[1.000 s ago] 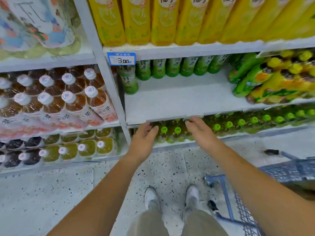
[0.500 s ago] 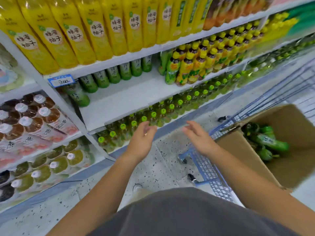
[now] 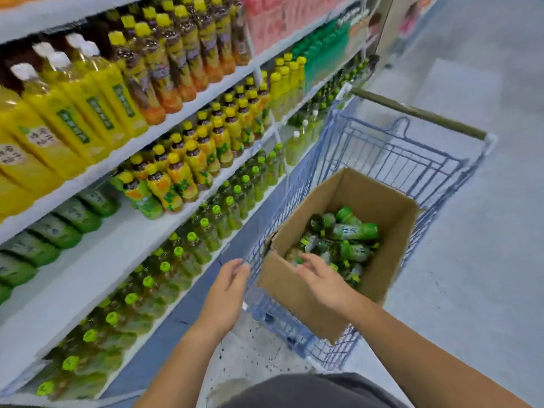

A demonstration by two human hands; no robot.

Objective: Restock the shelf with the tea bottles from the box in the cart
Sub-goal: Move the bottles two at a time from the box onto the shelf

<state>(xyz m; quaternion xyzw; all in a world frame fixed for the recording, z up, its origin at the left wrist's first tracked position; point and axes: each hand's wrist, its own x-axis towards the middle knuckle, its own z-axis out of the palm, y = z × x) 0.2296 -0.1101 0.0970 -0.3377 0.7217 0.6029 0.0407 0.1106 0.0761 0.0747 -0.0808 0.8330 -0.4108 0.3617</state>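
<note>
A brown cardboard box (image 3: pixel 297 295) stands open in the blue wire cart (image 3: pixel 391 160) and holds several green tea bottles (image 3: pixel 353 231) lying jumbled. My right hand (image 3: pixel 321 278) hovers over the box's near corner with relaxed fingers, holding nothing. My left hand (image 3: pixel 226 293) is open beside the cart's near left edge, apart from the box. On the left, a white shelf (image 3: pixel 103 260) is mostly bare, with a few green tea bottles (image 3: pixel 56 231) lying at its back.
Yellow-capped bottles (image 3: pixel 182 172) fill the right part of the same shelf. Green-capped bottles (image 3: pixel 176 251) line the shelf below, tall yellow bottles (image 3: pixel 73 113) the one above. The cart's handle (image 3: pixel 418 113) is at the far side. Grey aisle floor (image 3: pixel 485 260) lies to the right.
My view has swung right from the shelf to the cart. Both hands moved away from the shelf edge toward the box; the right one now hangs over its near corner.
</note>
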